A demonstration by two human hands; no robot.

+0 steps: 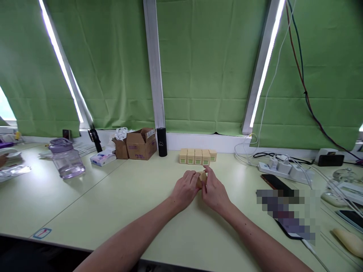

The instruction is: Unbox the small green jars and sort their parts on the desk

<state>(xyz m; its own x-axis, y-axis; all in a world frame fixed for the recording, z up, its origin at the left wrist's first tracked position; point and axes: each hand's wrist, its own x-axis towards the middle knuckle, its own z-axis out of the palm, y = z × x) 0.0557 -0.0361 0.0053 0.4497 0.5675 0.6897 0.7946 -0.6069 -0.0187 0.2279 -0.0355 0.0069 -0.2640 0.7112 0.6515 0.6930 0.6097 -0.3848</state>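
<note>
Between my two hands, just above the middle of the table (136, 211), is a small brown cardboard box (202, 178). My left hand (185, 189) grips its left side with curled fingers, hiding part of it. On the other side my right hand (214, 190) pinches the box between thumb and fingers, the index finger near its top. Just beyond my hands stands a row of several small brown boxes (194, 156) with green-and-white labels, side by side. One more box (212, 155) shows at the row's right end, set slightly back.
At the back left are an open carton (141, 145), a black cylinder (162, 142), a tissue pack (103, 158) and a purple-lidded jug (66, 158). To the right lie a power strip (286, 170), cables and phones (278, 184). Another person's hand (3, 160) shows at the far left.
</note>
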